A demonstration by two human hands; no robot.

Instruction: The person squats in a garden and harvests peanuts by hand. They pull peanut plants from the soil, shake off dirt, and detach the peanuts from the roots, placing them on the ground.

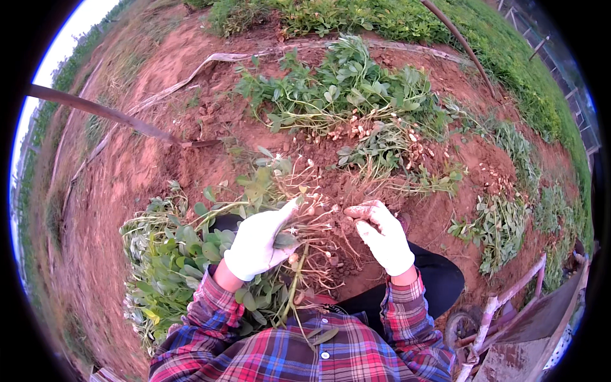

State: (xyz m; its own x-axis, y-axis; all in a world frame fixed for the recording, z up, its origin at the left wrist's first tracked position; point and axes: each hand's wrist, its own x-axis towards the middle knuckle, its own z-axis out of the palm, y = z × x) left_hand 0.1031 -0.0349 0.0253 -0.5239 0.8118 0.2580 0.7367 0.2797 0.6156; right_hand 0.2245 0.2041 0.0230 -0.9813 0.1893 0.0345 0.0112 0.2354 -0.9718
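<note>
My left hand (258, 245), in a white glove, is closed round the stems of an uprooted peanut plant (294, 280). Its pale roots and several pods (316, 210) spread out to the right of that hand, while leafy stems trail to the left. Just right of the roots is my right hand (384, 239), also in a white glove with soil-stained fingertips. Its thumb and fingers are drawn together; whatever lies between them is too small or hidden to make out.
Pulled peanut plants with pods (356, 95) lie ahead on reddish soil. Another leafy heap (159, 254) is at my left, and smaller plants (499, 232) lie right. A wooden-handled tool (108, 114) rests far left; a pole (461, 41) slants far right. A cart (528, 318) stands lower right.
</note>
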